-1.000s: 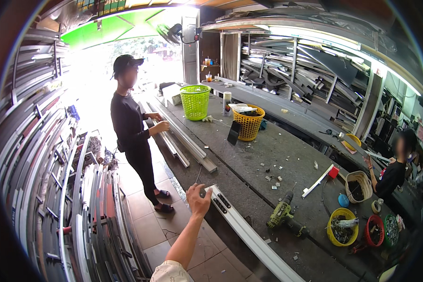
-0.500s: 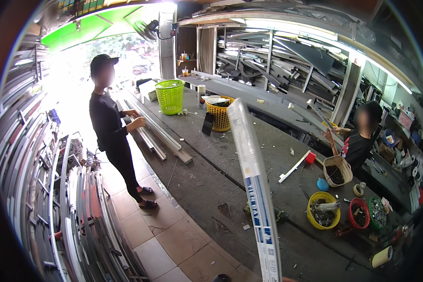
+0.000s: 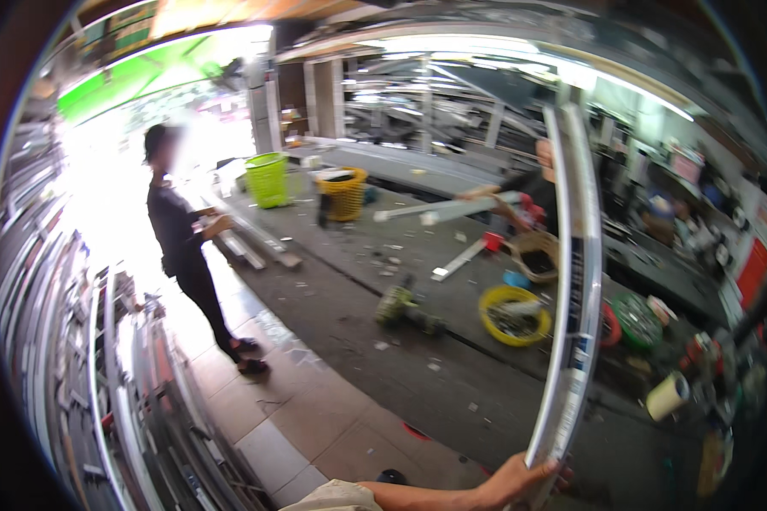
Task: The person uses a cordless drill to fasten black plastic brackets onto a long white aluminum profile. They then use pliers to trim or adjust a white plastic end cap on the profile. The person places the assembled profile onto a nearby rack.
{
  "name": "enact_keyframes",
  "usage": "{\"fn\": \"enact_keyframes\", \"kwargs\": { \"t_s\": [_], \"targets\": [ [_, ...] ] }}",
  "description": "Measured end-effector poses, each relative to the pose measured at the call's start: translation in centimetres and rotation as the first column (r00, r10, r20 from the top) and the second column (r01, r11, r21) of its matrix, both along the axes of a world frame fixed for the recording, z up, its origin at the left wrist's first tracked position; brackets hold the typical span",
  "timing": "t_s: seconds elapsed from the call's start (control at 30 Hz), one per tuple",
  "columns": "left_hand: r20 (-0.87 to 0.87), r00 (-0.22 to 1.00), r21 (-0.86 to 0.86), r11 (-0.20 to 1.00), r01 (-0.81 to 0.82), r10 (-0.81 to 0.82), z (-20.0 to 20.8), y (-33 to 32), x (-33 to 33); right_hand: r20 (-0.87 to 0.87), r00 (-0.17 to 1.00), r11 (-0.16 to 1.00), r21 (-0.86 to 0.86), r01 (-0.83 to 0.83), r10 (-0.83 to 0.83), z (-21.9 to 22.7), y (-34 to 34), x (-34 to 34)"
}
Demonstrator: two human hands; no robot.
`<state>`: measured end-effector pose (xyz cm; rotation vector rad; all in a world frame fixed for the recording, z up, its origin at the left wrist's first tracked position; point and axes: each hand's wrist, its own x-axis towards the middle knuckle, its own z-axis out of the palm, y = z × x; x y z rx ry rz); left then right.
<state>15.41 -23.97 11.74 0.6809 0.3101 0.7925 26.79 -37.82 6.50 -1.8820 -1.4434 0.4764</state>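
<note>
My left hand (image 3: pixel 516 481) is closed round the lower end of a long aluminium profile (image 3: pixel 583 353). The profile stands nearly upright and leans slightly, with a silver-white face and dark blue print along its side. Its upper end reaches up in front of the far shelves and hides part of the co-worker on the right. A light sleeve (image 3: pixel 337 496) covers my left arm above the bare forearm. My right hand does not show.
A dark workbench (image 3: pixel 332 294) bears a green basket (image 3: pixel 267 180), an orange basket (image 3: pixel 343 198), a yellow basin (image 3: pixel 513 317) and a blurred greenish tool (image 3: pixel 400 308). One person (image 3: pixel 183 230) stands left; a co-worker (image 3: pixel 533 192) handles pale profiles (image 3: pixel 452 209). Stacked profiles (image 3: pixel 128 375) line the left.
The view has swung right and blurred. The profile has moved right and turned to show its edges, and my left hand and forearm have come into view. The co-worker's profiles have swung lower.
</note>
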Motion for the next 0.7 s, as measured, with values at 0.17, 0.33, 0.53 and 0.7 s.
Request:
{"fn": "enact_keyframes", "kwargs": {
  "t_s": [0.17,0.33,0.53,0.7],
  "targets": [
    [-0.225,0.962,0.178,0.977,-0.117,0.157,1.6,-5.0,6.4,0.156,0.987,0.958,0.28,-0.069,0.026,0.8,-3.9,4.7],
    [-0.455,0.864,0.155,0.975,-0.16,0.214,2.4,-8.8,16.0,0.207,0.975,0.927,0.376,-0.006,-0.077,-0.3,-7.1,10.7],
    [-0.349,0.927,0.179,0.962,0.206,-0.134,3.7,-12.0,28.4,-0.208,0.937,0.899,0.284,0.332,-0.28,-1.2,-16.9,21.0],
    [-0.21,0.946,0.259,0.919,0.298,-0.248,3.8,-16.6,40.8,-0.276,0.756,0.776,0.052,0.628,-0.593,-5.2,-23.0,26.5]
  ]
}}
